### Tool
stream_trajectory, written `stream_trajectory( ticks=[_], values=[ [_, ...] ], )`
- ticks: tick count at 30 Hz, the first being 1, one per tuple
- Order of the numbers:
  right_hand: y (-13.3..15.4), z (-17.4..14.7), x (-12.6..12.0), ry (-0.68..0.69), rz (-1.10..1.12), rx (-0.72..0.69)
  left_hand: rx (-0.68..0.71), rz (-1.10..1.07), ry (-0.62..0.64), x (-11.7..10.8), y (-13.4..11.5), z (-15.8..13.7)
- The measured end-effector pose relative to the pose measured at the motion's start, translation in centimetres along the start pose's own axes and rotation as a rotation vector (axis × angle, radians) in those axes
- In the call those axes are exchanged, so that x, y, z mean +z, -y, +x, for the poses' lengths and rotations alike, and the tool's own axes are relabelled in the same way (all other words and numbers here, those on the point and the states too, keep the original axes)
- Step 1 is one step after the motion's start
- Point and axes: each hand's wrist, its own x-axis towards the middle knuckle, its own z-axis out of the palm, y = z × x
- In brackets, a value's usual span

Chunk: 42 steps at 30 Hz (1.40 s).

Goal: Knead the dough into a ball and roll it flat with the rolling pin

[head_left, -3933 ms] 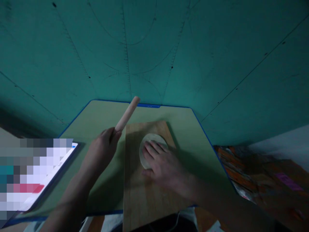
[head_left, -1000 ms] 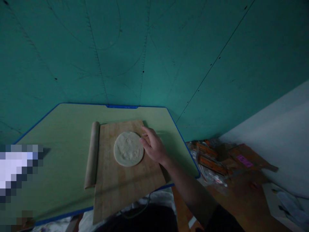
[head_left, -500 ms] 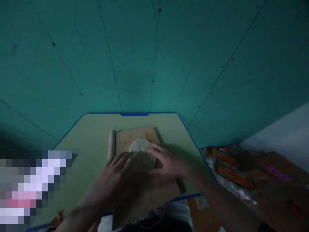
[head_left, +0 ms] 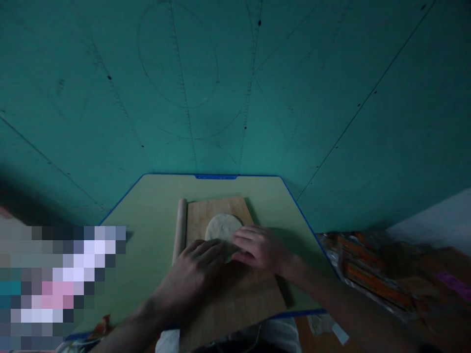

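A round, flat piece of pale dough (head_left: pixel 222 227) lies on a wooden cutting board (head_left: pixel 224 306). My left hand (head_left: pixel 200 264) is at the dough's lower left edge, its fingers bent together over it; the thumb is hidden. From the right, my right hand (head_left: pixel 259 249) grips the dough's lower right edge, fingers close together and thumb below them. Both hands cover the near part of the dough. Along the board's left side lies a wooden rolling pin (head_left: pixel 180 228), apart from my hands.
The board rests on a light table (head_left: pixel 150 211) with a blue rim, overhanging its near edge. A green wall (head_left: pixel 235 98) stands behind. Plastic-wrapped orange packages (head_left: pixel 375 274) and cardboard lie to the right. A blurred-out patch covers the lower left.
My right hand's fingers have drawn together and down over the dough's right edge. My left hand has shifted slightly inward over the dough. The whole view has swung slightly left.
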Motion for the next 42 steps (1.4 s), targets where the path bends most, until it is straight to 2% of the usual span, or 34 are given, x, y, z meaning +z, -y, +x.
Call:
stream_trajectory(
  ticks=[3,6,9,12,15,18,23,26,29,32,34,36,39,42],
  values=[
    [-0.9,1.6,-0.4,0.024,0.082,0.205,-0.057,-0.051,-0.035,-0.1,-0.1,0.3],
    [-2.0,4.1,0.2,0.09,0.094,0.378,-0.116,-0.083,-0.067,-0.2,-0.3,0.2],
    [-2.7,6.1,1.5,0.128,0.086,0.39,-0.166,0.012,-0.106,0.3,-0.1,-0.9],
    [-2.5,6.9,2.2,0.084,0.144,0.384,-0.265,0.145,-0.113,1.3,0.5,-2.5],
    [-1.9,7.1,2.1,0.035,0.208,0.467,-0.398,0.185,-0.078,2.4,0.7,-3.0],
    [-1.3,7.0,1.5,0.012,0.304,0.544,-0.44,0.178,-0.079,3.1,0.5,-2.5],
    [0.5,5.4,-0.3,-0.111,0.502,0.457,-0.469,0.155,-0.091,3.4,0.1,-2.0],
    [2.5,3.1,-1.0,-0.089,0.417,0.345,-0.449,0.083,-0.117,3.0,0.1,-2.2],
    [4.4,0.5,-0.9,-0.041,0.264,0.162,-0.335,-0.013,-0.125,2.1,-0.1,-2.2],
    [4.8,-1.3,-0.7,-0.038,0.205,0.034,-0.263,-0.092,-0.099,0.9,-0.5,-1.7],
    [4.1,-1.7,-0.7,-0.096,0.217,0.091,-0.26,-0.152,-0.04,0.0,-0.5,-1.1],
    [3.1,-1.6,-0.9,-0.151,0.224,0.26,-0.263,-0.22,-0.002,-0.6,-0.1,-0.4],
    [2.0,-1.1,-0.7,-0.098,0.188,0.473,-0.321,-0.244,-0.053,-0.6,0.6,0.6],
    [2.1,-1.2,-0.2,0.018,0.183,0.458,-0.304,-0.168,-0.046,-0.1,0.8,0.9]
  ],
)
